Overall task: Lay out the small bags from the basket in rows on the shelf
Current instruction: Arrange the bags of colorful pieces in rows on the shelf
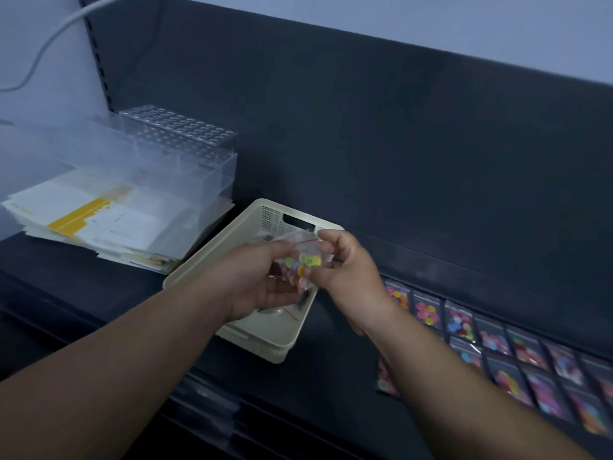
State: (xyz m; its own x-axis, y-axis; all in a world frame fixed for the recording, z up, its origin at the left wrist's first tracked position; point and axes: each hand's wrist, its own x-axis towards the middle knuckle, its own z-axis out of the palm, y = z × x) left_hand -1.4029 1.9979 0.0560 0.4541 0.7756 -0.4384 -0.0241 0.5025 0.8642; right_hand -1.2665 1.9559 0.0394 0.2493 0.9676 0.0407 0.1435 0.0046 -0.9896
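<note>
Pinching small bag (306,260) over basket (272,217): left hand (258,280), right hand (345,270) | dark shelf (99,303): bag rows (497,346) right, papers (99,220) left

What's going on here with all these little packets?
A person is sorting stock at a dark shelf. Both hands are over a cream basket: the left hand and right hand together hold a small bag of coloured discs. To the right, similar bags already lie in rows on the shelf. A paper stack and clear boxes sit to the left.
</note>
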